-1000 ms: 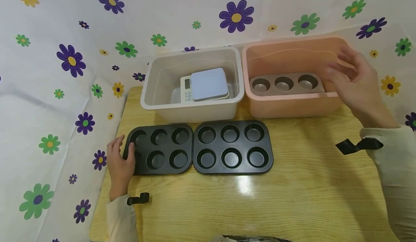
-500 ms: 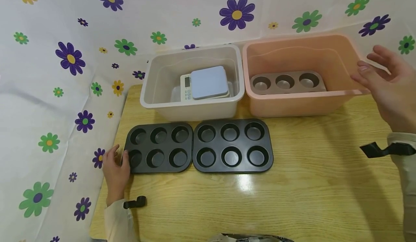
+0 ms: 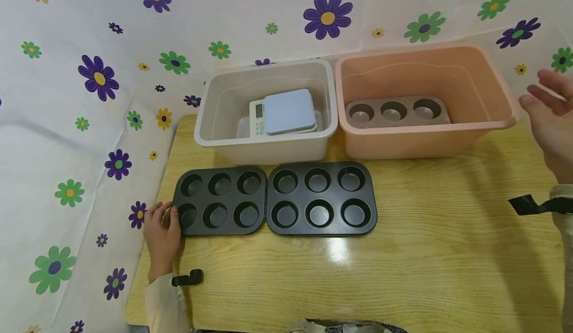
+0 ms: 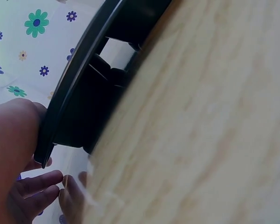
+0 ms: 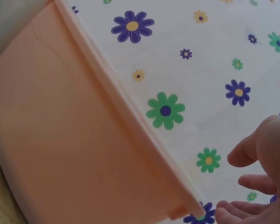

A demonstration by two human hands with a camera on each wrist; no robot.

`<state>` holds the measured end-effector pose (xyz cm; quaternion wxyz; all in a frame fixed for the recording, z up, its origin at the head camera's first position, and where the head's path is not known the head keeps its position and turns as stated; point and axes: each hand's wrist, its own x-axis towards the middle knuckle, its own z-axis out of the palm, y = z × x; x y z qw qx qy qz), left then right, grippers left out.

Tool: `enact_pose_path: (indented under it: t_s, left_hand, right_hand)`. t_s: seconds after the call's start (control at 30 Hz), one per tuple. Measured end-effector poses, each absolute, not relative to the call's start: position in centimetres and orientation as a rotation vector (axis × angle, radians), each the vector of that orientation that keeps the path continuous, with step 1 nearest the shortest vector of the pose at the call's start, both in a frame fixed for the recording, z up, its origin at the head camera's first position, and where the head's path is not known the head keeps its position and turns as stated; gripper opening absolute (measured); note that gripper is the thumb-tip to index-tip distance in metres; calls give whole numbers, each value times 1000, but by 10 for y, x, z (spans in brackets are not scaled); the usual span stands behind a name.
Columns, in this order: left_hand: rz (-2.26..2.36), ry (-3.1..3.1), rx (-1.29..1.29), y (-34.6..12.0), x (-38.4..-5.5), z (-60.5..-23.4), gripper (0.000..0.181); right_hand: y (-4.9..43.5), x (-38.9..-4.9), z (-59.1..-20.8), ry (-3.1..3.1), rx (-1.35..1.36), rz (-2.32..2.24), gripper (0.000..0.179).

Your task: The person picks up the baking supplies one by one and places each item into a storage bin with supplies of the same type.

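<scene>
My left hand rests at the left end of a dark six-cup muffin tin, thumb right at its near corner. Seen from the left wrist, the thumb overlaps the rim of the muffin tin while relaxed fingers lie beside and below it, close to the tabletop. A second dark muffin tin sits directly against the first one's right side. Beyond the right end of the pink bin, my right hand hovers with loosely spread fingers and holds nothing.
Behind the tins, the white bin holds a kitchen scale. Inside the pink bin next to it lies a light brown muffin tin. A flower-patterned cloth hangs behind and left of the wooden table.
The right hand has moved right, from over the pink bin to past its end. My left hand has slid slightly down and left toward the tin's near corner.
</scene>
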<state>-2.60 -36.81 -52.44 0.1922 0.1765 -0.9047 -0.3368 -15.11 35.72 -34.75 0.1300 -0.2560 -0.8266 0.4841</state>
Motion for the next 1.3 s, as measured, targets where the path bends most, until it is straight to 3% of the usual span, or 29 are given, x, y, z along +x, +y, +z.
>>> enact_pose_path:
  t_s: [0.43,0.7,0.9,1.1,1.3]
  left_hand:
    - [-962,-2548,570,-371,-27,-529,39]
    - [-982,-2540,591,-373,-31,-528,40]
    - [-986,-2519,598,-373,-32,-529,39]
    - [-985,-2523,589,-370,-31,-529,40]
    - [-998,-2504,607,-370,-28,-533,40]
  right_hand:
    - [369,-150,-376,-2454,-767,1524,55]
    - [370,-144,-400,-2219,-483,1809,45]
    - [372,-138,-423,-2114,-307,2014,51]
    - [373,-140,-437,-1798,-189,2305,45]
    - [375,-140,-452,-1872,71,2178,86]
